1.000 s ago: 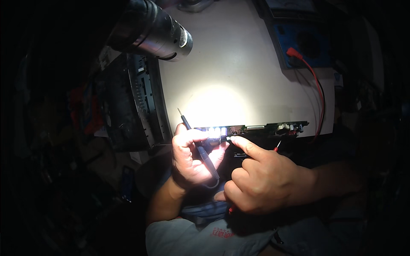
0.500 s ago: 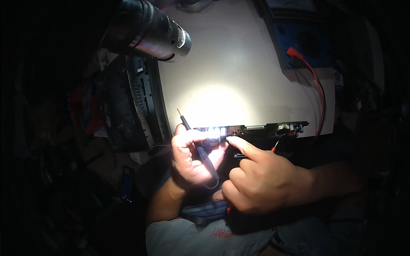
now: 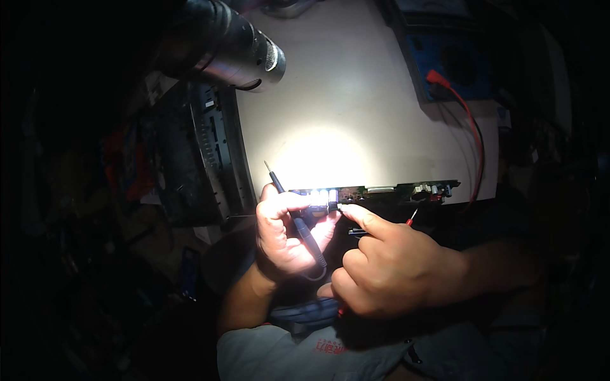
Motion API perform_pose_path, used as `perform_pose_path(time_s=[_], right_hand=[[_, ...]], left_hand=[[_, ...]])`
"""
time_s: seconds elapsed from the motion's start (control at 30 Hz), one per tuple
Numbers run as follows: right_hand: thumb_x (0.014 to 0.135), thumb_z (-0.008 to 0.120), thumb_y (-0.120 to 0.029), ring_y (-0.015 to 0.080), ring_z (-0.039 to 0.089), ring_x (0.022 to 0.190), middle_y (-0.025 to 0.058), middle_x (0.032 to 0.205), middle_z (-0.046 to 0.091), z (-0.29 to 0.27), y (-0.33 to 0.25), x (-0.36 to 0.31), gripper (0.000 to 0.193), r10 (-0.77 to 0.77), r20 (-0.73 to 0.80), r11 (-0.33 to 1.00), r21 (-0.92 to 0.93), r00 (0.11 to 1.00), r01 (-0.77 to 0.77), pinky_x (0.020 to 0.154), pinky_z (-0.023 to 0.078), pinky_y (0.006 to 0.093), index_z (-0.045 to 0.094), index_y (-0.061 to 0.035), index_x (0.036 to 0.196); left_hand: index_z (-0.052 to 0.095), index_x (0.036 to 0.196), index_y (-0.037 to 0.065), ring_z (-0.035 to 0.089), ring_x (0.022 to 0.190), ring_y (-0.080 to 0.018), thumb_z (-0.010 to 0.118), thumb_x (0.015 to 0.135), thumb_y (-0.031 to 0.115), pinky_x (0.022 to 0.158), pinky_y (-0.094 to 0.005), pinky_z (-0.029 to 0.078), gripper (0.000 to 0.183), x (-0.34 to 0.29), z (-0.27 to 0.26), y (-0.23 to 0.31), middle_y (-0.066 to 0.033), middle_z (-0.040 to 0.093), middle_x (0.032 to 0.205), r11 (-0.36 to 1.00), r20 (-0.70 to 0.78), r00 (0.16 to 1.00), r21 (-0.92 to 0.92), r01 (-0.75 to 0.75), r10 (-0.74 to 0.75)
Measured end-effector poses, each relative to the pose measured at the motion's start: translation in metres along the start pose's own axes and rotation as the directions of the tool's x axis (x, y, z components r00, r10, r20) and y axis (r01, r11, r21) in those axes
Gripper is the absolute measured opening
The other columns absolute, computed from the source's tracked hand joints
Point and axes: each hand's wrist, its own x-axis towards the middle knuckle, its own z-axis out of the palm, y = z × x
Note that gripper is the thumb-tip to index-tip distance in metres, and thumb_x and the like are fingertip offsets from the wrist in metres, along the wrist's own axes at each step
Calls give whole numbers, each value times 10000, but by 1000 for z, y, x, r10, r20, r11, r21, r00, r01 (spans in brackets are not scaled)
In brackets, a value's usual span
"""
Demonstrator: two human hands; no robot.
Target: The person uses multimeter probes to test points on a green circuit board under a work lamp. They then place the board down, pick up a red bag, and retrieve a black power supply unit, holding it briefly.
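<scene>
1. Head view: a long, narrow green circuit board is held nearly edge-on along the near edge of the pale grey, smooth-topped table.
2. The left hand grips the board's left end, thumb over bright cylindrical components washed out by glare; a slim black test probe is also caught in it, tip upward.
3. The right hand has its index finger extended to the components, apparently touching one; the other fingers curl around a thin red test probe, mostly hidden.
4. A dark metallic cylinder overhangs the table's far left corner; a blue boxy meter with a red plug occupies the far right.
5. The step in hand seems to be fingering one spot on the board; the next move calls for a steady left grip and probe tips clear of the components.
</scene>
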Motion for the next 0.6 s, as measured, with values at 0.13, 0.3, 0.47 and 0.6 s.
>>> perform_pose_path(time_s=[0.13, 0.3, 0.47, 0.6], right_hand=[[944, 671, -321, 152, 416, 420, 18, 512, 333, 4, 2, 0, 505, -13, 14, 1000, -16, 1000, 13, 1002, 533, 560, 440, -84, 562], [947, 668, -317, 148, 419, 424, 16, 513, 332, 0, 1, 0, 502, -13, 3, 1000, -20, 1000, 13, 998, 537, 560, 438, -87, 565], [945, 669, -320, 145, 423, 427, 14, 513, 332, 3, 3, 0, 502, -20, 19, 999, -33, 1000, 21, 1001, 534, 561, 438, -86, 567], [944, 670, -319, 147, 427, 430, 15, 514, 334, -1, 0, 1, 495, 3, 12, 1000, -17, 1000, -3, 1003, 533, 562, 445, -86, 570]], left_hand=[[412, 1213, 8, 650, 910, -213, 814, 780, -74, 753, -288, 537, 596, 1, 0, 0, -159, 543, 1065, 1000, 1, 1000, 6, -7, 7], [410, 1215, 10, 651, 916, -217, 806, 785, -82, 760, -288, 537, 592, -2, 0, 0, -157, 547, 1065, 1000, -10, 1000, -18, 20, -20], [413, 1213, 11, 654, 935, -222, 801, 785, -87, 767, -292, 541, 586, 1, 1, 0, -166, 552, 1084, 1000, -7, 1000, -24, 0, 0], [413, 1211, 12, 662, 936, -227, 802, 783, -88, 769, -297, 548, 587, -3, 0, -1, -173, 547, 1094, 1000, -2, 1000, -16, 16, -16]])
